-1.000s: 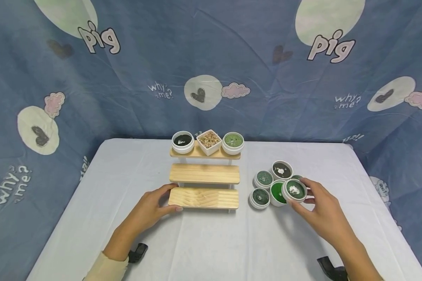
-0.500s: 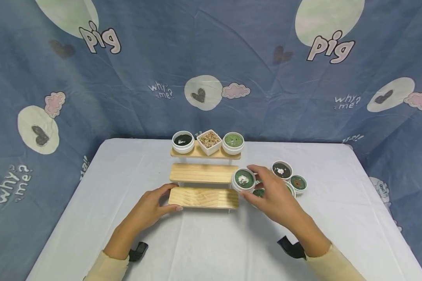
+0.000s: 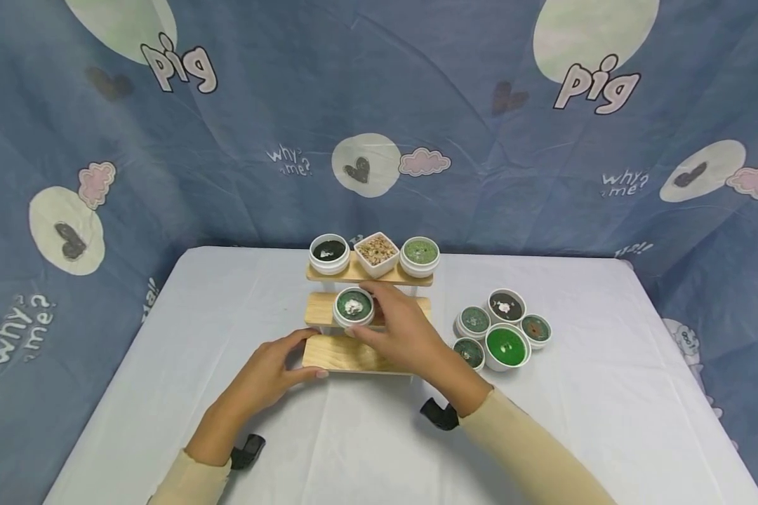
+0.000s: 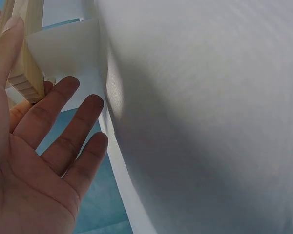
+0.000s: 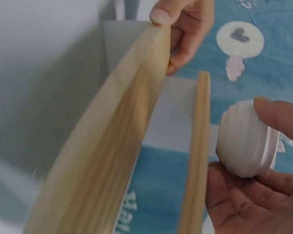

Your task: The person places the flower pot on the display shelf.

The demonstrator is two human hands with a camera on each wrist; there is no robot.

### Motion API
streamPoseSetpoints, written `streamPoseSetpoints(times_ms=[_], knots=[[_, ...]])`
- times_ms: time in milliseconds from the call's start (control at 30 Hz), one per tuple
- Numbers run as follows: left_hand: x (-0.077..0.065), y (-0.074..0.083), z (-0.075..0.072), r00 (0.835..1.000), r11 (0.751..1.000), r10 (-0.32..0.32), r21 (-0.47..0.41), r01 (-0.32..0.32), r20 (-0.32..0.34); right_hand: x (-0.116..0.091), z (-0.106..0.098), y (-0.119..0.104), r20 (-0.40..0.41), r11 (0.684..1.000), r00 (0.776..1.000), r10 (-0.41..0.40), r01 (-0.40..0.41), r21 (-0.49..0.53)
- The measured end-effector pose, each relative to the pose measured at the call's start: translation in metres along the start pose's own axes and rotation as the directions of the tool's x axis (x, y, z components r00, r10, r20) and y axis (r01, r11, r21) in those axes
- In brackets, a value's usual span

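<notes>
A three-tier wooden display stand (image 3: 347,354) stands mid-table. My left hand (image 3: 268,375) pinches the left end of its lowest board (image 4: 27,75) between thumb and index finger; the other fingers stretch out beside the pale support. Over the middle board (image 3: 318,308), my right hand (image 3: 401,330) grips a small round white cup (image 3: 354,305) by its side, with dark green filling and a white patch on top. In the right wrist view a narrow gap shows between the cup (image 5: 244,141) and the board's edge (image 5: 198,146).
On the top board sit a dark-filled white cup (image 3: 329,254), a square dish of grainy bits (image 3: 376,254) and a light-green cup (image 3: 420,256). Right of the stand, several white cups cluster around a bright green one (image 3: 507,346). A blue patterned cloth (image 3: 480,189) hangs behind the table.
My right hand has carried the white-patched cup leftward from the cluster at the right to over the middle board. The left hand has stayed on the lowest board.
</notes>
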State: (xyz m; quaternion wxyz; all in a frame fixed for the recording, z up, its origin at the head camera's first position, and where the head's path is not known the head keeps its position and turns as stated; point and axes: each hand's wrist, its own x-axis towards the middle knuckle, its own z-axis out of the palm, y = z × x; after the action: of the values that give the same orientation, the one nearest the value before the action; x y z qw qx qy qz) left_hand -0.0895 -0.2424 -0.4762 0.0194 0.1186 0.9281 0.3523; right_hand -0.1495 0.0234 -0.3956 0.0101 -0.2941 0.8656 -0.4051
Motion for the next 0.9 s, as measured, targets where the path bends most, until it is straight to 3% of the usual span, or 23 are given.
streamPoseSetpoints(times_ms=[167,400,667,900], knots=[[0.000,-0.001,-0.001,1.000,1.000,-0.004,0.001,0.004,0.010,0.012,0.018,-0.007,-0.019,0.999,0.999,-0.038,0.038,-0.022],[-0.001,-0.001,-0.001,1.000,1.000,0.011,-0.009,-0.011,0.002,0.020,0.037,-0.013,-0.062,0.998,0.998,-0.023,0.020,-0.058],[0.000,-0.001,-0.001,0.999,1.000,0.030,-0.002,-0.030,-0.011,0.018,0.044,-0.012,-0.135,0.994,0.991,-0.023,0.008,-0.111],[0.000,-0.002,0.000,1.000,1.000,0.028,0.006,-0.028,-0.013,0.009,0.040,-0.010,-0.115,0.995,0.993,0.004,-0.016,-0.101]])
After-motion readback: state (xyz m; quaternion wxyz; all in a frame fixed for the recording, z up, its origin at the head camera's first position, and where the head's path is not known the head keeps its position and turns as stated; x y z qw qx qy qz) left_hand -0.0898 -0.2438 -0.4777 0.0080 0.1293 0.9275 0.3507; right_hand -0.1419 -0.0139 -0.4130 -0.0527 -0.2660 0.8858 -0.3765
